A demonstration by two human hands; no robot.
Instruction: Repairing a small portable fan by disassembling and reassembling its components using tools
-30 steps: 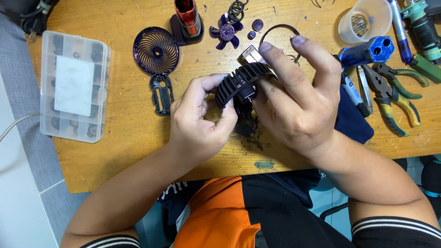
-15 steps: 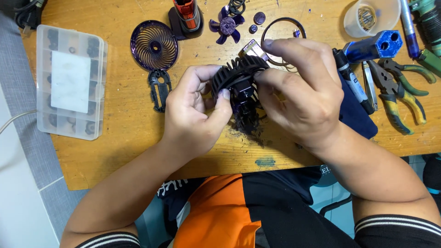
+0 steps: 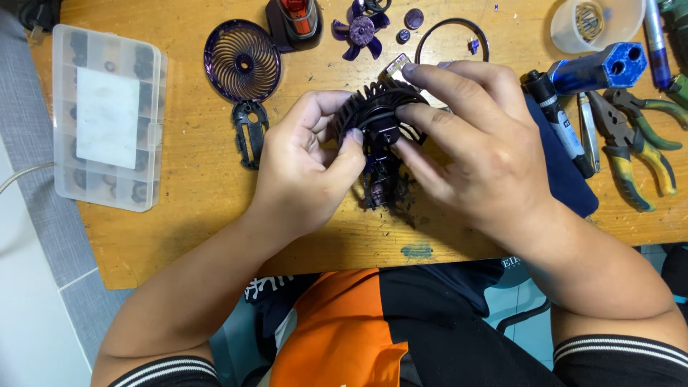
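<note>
Both my hands hold a small dark fan body with a ribbed black grille over the wooden table. My left hand grips its left side, thumb and fingers on the grille rim. My right hand covers its right side, fingertips pressed on the hub. The fan's dark handle points down toward me. A purple round grille, a purple fan blade and a black ring lie loose behind it.
A clear plastic parts box sits at the left. A black clip part lies beside the grille. At the right are pliers, a blue tool handle, a marker, a dark cloth and a clear cup.
My hands and the fan body have shifted slightly toward the back of the table, and the fan has turned a little in my fingers. Both hands kept their hold.
</note>
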